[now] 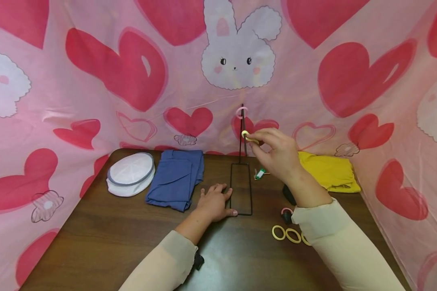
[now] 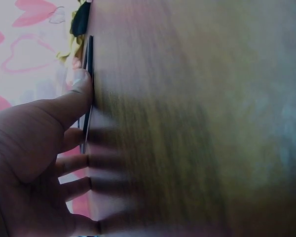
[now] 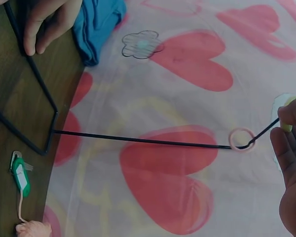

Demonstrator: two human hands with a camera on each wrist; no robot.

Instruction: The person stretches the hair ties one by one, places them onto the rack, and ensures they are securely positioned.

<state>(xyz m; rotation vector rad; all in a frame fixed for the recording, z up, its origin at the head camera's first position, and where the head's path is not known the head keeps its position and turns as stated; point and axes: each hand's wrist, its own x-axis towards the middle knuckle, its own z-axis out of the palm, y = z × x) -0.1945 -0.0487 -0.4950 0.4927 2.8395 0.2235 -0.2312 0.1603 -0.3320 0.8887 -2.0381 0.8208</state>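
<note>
Two hands over dark wood surface (image 1: 94,242) — left hand (image 1: 215,202) flat, steadying wire stand (image 1: 241,190); right hand (image 1: 276,153) pinching yellow ring (image 1: 245,134) — pink heart-and-bunny cloth (image 1: 94,81) behind.

Four yellow elastic hair rings are counted: one (image 1: 245,134) pinched in the fingers, three (image 1: 290,235) lying loose below the wrist. One pink elastic ring (image 1: 241,112) is hung above the fingertips.

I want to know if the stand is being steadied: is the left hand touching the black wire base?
Touching. The head view shows the left hand flat, thumb on the wire base edge.
</note>
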